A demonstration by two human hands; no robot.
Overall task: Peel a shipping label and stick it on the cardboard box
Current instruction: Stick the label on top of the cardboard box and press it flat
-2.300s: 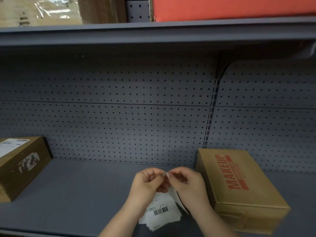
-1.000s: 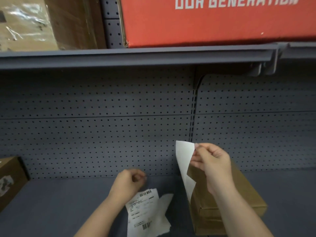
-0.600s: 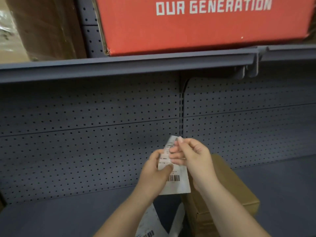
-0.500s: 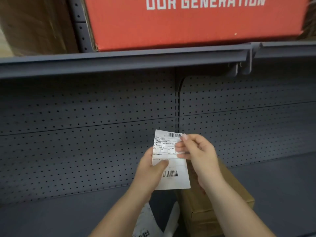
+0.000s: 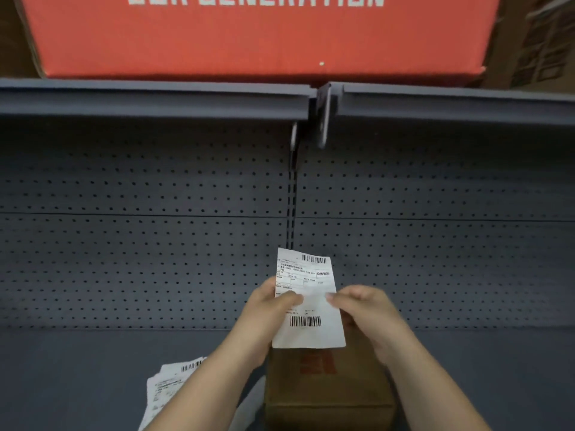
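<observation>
The left hand (image 5: 267, 309) pinches the shipping label (image 5: 306, 298) by its left edge. The right hand (image 5: 362, 309) has curled, blurry fingers at the label's right edge; I cannot tell if it grips. The label is just above the cardboard box (image 5: 326, 387)

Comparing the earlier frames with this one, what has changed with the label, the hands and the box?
The label has been peeled from its backing and turned print-side toward the camera. The left hand, which was down at the stack of sheets, now pinches the label's left edge; the right hand holds the right edge, above the cardboard box. The box stays on the shelf, unlabelled; the stack stays beside it.
</observation>
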